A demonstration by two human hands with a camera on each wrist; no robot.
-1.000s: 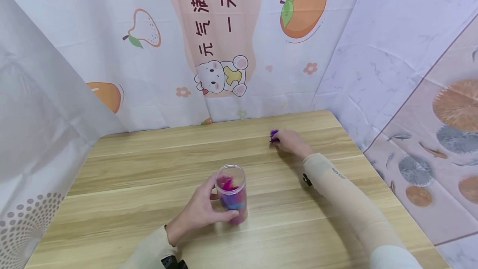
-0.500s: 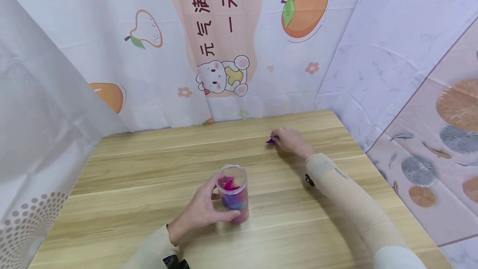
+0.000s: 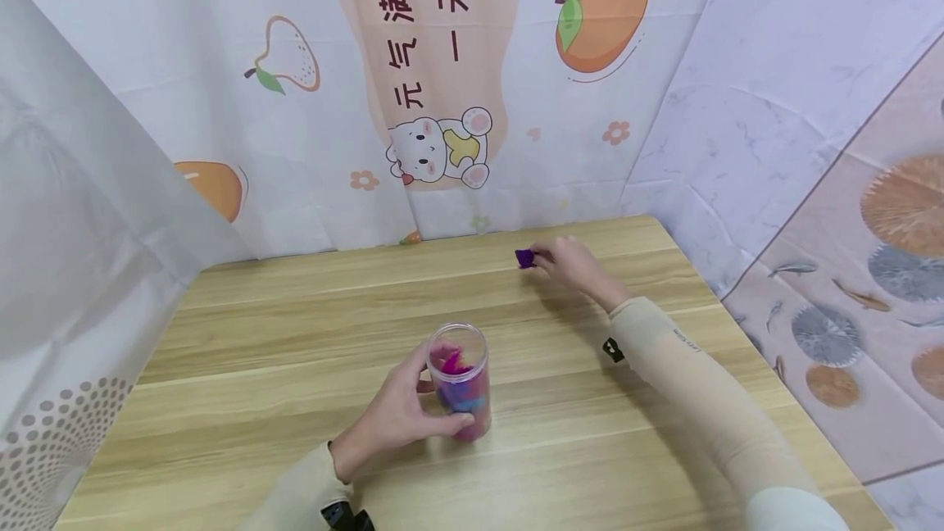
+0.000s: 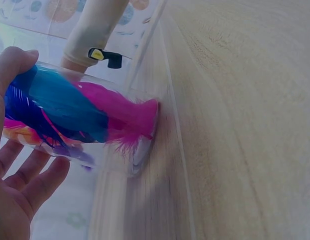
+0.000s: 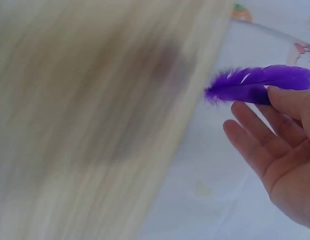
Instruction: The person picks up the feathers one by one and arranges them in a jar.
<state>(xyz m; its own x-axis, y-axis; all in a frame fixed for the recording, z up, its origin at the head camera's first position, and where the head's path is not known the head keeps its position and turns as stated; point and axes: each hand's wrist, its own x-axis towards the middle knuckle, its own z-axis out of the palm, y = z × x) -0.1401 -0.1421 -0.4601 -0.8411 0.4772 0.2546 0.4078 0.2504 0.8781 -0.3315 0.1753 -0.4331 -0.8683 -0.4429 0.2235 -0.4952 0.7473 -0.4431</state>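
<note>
My left hand grips a clear, open-topped cylindrical jar that stands upright on the table. Inside it are several colourful feathers, among them blue, teal, pink and orange ones. My right hand pinches a purple feather between thumb and forefinger, the other fingers loosely extended in the right wrist view. The feather's fluffy end points away from the hand. In the head view the right hand is near the table's back edge, beyond the jar and to its right.
The wood-grain table ends at the back against a printed white curtain with fruit and a cartoon bear. Another patterned curtain hangs along the right side.
The right hand has lifted slightly, and the purple feather has turned in its fingers and now sticks out to the left. The left hand and the jar have stayed put.
</note>
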